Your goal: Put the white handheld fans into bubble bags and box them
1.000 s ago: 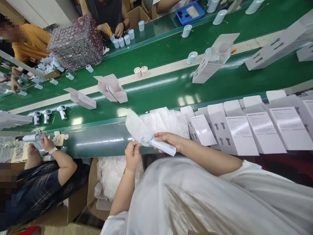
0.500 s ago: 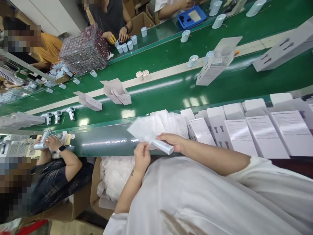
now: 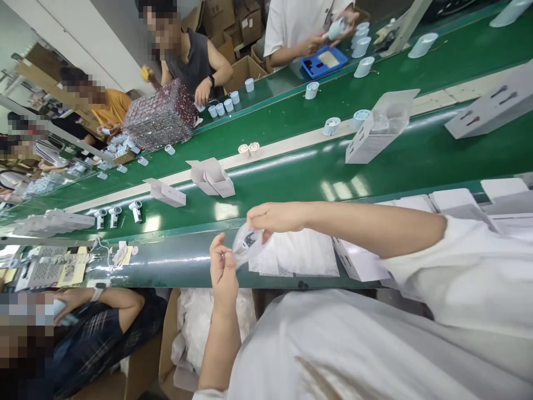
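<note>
While clamped in L hand (image 3: 222,265), R grip (image 3: 272,218) unclear, poly bag (image 3: 240,245) w/ item (image 3: 250,240) inside

This is a factory packing line (note the green conveyor belt (image 3: 287,180)).

the small clear plastic bag (image 3: 245,247) is partly hidden by the left hand (image 3: 222,266) and the right hand (image 3: 275,218), and the dark piece (image 3: 250,240) inside it is too small to tell. the bare right forearm (image 3: 366,225) covers part of the white cardboard boxes (image 3: 358,262), and the right edge cuts off others. the grey-printed white paper sheets (image 3: 50,266) at far left are too small to read.
</note>
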Motion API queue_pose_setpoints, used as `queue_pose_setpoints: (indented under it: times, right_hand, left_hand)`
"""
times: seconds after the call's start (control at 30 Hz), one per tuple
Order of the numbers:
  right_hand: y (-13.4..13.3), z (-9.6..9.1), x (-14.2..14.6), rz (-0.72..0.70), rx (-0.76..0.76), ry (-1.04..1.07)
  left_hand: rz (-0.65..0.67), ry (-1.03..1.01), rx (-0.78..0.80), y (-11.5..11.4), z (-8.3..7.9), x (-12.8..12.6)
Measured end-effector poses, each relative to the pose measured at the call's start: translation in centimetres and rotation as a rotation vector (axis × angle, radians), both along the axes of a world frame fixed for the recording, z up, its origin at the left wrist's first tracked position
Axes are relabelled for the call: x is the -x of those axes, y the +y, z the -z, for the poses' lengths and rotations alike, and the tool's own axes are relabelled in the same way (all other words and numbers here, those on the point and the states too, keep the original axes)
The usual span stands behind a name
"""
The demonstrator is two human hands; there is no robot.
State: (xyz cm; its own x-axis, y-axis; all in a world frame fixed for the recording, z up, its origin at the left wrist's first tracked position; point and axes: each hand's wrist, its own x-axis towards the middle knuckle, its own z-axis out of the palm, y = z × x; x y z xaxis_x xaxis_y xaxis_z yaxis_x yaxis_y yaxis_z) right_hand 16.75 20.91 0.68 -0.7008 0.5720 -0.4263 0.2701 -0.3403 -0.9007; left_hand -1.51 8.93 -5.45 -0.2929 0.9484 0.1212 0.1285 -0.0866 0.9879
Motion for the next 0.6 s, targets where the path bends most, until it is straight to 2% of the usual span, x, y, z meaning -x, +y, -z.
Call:
queue_pose_setpoints:
  times: [0.1, 0.17, 0.23, 0.3, 0.37, 0.4, 0.5, 0.6]
  right_hand:
    - [0.9, 0.3, 2.4, -0.026, 0.067, 0.225]
    - [2.8, 1.2, 3.6, -0.132, 0.038, 0.321]
    - [6.2, 2.8, 4.5, -0.16, -0.111, 0.301]
    - [10.8, 5.3, 5.3, -0.005, -0.378, 0.171]
    - [15.7, 8.6, 6.1, 0.185, -0.657, 0.002]
    - [17.8, 10.5, 6.5, 0.194, -0.747, -0.065]
    - [22.1, 15.7, 7.6, 0.141, -0.869, -0.104]
    - [23.0, 18.7, 7.7, 0.155, -0.931, -0.014]
  left_hand:
    - [0.1, 0.043, 0.04, 1.6, 0.3, 0.2]
    - [0.022, 0.056, 0.098, 2.8, 1.0, 0.6]
    - [-0.138, 0.02, 0.144, 4.1, 1.5, 1.4]
    - [-0.257, -0.045, 0.153, 5.8, 1.5, 2.5]
    - [-0.335, -0.089, 0.103, 8.1, 1.1, 3.8]
    - [-0.368, -0.096, 0.062, 9.6, 0.8, 4.3]
    - [-0.406, -0.089, -0.052, 14.8, 0.4, 5.0]
    - [-0.34, -0.046, -0.085, 20.0, 1.4, 4.6]
